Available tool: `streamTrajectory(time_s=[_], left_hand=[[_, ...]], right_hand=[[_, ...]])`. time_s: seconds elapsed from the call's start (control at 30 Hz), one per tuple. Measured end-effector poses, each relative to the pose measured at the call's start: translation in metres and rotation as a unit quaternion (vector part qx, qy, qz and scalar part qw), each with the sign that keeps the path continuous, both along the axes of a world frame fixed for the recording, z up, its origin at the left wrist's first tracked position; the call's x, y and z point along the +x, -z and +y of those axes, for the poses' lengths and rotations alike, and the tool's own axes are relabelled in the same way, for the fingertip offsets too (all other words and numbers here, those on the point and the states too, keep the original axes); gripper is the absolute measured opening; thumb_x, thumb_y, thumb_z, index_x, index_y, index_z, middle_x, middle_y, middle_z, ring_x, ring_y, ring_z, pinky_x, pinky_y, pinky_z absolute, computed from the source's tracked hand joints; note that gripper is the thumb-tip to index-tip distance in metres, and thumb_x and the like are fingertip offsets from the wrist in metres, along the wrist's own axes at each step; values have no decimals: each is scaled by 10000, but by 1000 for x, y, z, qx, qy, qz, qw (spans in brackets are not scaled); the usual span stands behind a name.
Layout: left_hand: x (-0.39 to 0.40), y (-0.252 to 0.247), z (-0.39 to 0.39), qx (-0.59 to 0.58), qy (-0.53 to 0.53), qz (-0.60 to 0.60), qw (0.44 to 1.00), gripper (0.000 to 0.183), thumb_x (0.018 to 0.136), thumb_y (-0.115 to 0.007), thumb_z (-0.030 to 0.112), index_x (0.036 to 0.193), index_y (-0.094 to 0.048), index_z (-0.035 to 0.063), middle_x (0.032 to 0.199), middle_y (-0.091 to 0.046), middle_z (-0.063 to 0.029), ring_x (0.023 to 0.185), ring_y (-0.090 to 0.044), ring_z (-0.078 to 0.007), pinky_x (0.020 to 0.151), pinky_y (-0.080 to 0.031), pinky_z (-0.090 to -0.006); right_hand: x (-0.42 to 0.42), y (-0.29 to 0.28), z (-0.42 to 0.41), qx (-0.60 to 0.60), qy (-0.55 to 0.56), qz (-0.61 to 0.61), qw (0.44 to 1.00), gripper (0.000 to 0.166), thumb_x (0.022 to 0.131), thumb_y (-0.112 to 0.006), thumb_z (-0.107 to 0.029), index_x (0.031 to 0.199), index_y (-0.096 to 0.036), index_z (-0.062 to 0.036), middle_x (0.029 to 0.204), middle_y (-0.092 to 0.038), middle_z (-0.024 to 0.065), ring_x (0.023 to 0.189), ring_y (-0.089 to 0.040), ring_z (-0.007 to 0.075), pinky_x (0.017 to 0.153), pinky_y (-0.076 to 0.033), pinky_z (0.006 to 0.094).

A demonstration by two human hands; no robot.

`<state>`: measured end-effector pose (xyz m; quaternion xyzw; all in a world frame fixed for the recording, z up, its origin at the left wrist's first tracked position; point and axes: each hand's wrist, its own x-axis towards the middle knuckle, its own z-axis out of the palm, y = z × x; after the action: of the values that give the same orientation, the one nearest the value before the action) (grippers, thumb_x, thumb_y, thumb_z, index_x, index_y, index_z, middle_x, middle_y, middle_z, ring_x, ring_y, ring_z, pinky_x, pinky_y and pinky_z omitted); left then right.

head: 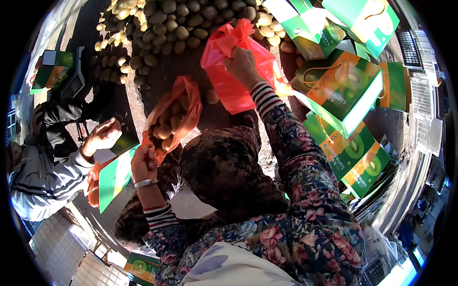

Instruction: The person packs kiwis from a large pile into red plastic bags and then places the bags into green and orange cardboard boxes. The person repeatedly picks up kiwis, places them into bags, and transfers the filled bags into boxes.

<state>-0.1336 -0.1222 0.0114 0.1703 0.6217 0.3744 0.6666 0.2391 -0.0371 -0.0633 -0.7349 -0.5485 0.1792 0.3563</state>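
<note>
My left hand, with a bracelet on its wrist, grips the near edge of a thin orange-red plastic bag. The bag's mouth gapes, and several kiwifruits lie inside. Farther out, my right hand is closed on the upper part of a second, brighter red plastic bag. Its top bunches up beyond my fist, and whether anything is inside cannot be seen. Past both bags spreads a large heap of kiwifruits, partly in sunlight.
Green and orange kiwifruit gift boxes with cord handles crowd my right side. At left, another person's hand reaches in above a green carton. A device resembling a weighing scale stands beyond that person. Crates line the far right.
</note>
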Motion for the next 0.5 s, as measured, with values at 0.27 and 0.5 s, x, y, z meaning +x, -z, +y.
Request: streamTrajectory(time_s=[0.27,0.5], left_hand=[[-6,-1,4,16,-18,-16,1000,167,867,-556,153,904,-582,-8,575,-490,-28,382,-325,-76,348,-251,-191],[29,-5,18,6,-6,-13,1000,175,885,-535,148,946,-570,-12,569,-487,-19,370,-323,-71,340,-248,-190]], right_hand=[[-95,-97,119,276,-114,-56,953,579,757,-609,-277,1176,-376,47,1067,-487,207,1075,-462,356,924,-378,391],[-31,65,-74,-116,4,54,992,406,692,-621,-77,1075,-523,17,991,-567,243,946,-538,405,816,-454,436]])
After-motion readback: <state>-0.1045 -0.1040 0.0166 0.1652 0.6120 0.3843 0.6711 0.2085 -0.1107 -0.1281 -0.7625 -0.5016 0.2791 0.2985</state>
